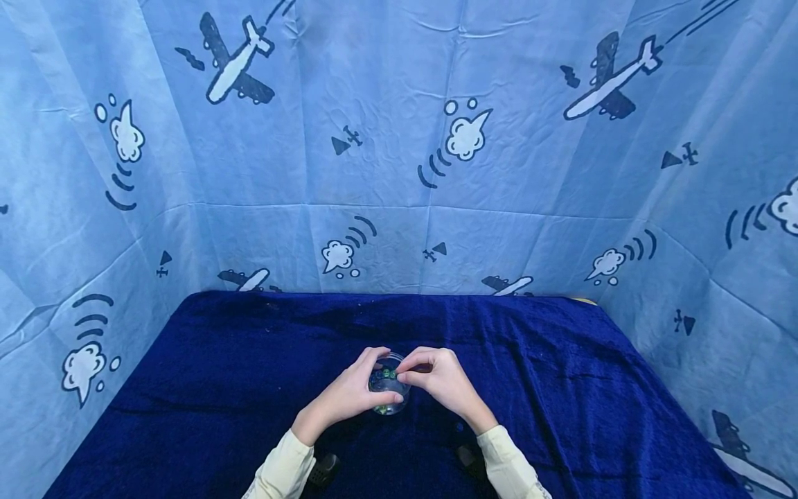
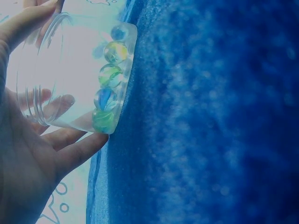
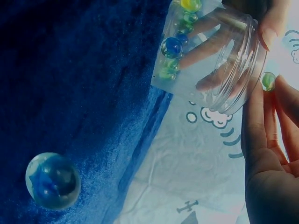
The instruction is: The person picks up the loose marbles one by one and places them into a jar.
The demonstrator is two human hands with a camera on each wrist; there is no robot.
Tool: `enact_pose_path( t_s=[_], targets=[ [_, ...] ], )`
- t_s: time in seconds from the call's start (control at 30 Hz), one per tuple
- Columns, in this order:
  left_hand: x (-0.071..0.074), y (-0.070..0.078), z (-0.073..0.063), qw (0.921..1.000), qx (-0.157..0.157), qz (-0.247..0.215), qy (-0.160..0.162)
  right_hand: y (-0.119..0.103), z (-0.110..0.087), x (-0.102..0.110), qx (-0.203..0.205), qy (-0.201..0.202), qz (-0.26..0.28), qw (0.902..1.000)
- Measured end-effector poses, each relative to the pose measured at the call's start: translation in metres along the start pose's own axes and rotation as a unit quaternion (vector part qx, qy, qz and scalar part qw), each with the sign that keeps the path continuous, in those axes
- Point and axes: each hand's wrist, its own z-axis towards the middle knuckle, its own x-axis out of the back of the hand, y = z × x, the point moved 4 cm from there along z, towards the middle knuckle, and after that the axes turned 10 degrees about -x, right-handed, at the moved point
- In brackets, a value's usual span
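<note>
My left hand (image 1: 349, 391) grips a clear jar (image 2: 74, 70) around its side, thumb on one side and fingers on the other. Several glass marbles (image 2: 110, 74) with green, yellow and blue swirls lie along the jar's bottom, plainest in the left wrist view. The jar has no lid on its threaded mouth. Between the thumb and fingers of my right hand (image 1: 442, 378), a green-swirled marble (image 3: 268, 81) is pinched just outside the jar's rim. In the right wrist view a blue marble (image 3: 53, 181) lies loose on the dark blue cloth.
Dark blue velvet cloth (image 1: 249, 388), wrinkled toward the right, covers the table. Light blue curtains (image 1: 386, 173) printed with planes and clouds enclose its back and sides. Both forearms wear pale sleeves (image 1: 280, 461), with a dark device below each wrist.
</note>
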Motion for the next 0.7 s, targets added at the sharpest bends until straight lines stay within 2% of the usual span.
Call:
enact_pose_path(
  t_s=[0.7],
  targets=[
    [-0.0006,-0.0016,0.0000,1.0000,-0.006,0.007,0.003,0.0017,0.0013,0.0001,0.017,0.007,0.004,0.9998]
  ],
)
